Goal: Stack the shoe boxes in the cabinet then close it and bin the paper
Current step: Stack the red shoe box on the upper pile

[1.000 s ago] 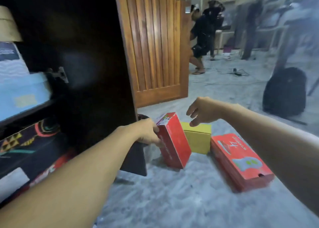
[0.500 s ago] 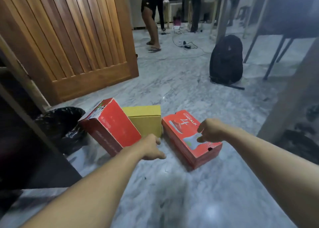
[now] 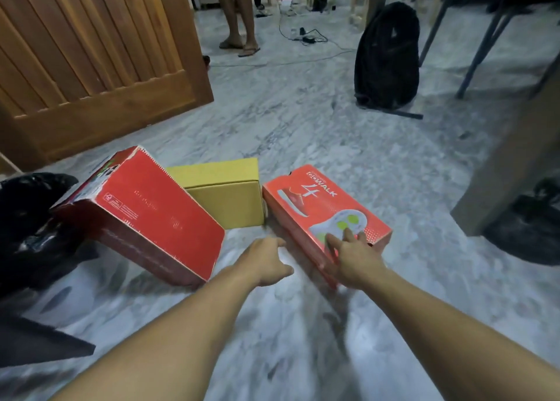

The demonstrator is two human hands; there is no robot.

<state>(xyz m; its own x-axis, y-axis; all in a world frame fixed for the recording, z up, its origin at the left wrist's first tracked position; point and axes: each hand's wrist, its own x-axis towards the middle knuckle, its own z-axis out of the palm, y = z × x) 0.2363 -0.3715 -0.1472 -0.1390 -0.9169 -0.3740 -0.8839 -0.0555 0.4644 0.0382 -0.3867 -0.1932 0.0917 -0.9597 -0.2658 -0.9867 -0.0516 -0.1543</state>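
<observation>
Three shoe boxes lie on the marble floor. A red box (image 3: 145,215) leans tilted at the left, against a black plastic bag (image 3: 27,218). A yellow box (image 3: 225,191) stands behind it in the middle. A flat red box with a shoe picture (image 3: 315,206) lies at the right. My right hand (image 3: 353,256) rests on that box's near end, fingers spread on the lid. My left hand (image 3: 266,259) hovers loosely curled just left of the same box, holding nothing. The cabinet is out of view except for a dark corner (image 3: 36,343) at the lower left.
A wooden door (image 3: 100,61) stands open at the back left. A black backpack (image 3: 388,58) sits on the floor at the back right, by table legs (image 3: 475,55). A person's legs (image 3: 239,15) and cables are farther back. Another dark bag (image 3: 527,227) lies at the right edge.
My left hand has let go of the tilted red box and moved right. My right hand has come down onto the flat red box's near end. The view has swung away from the cabinet.
</observation>
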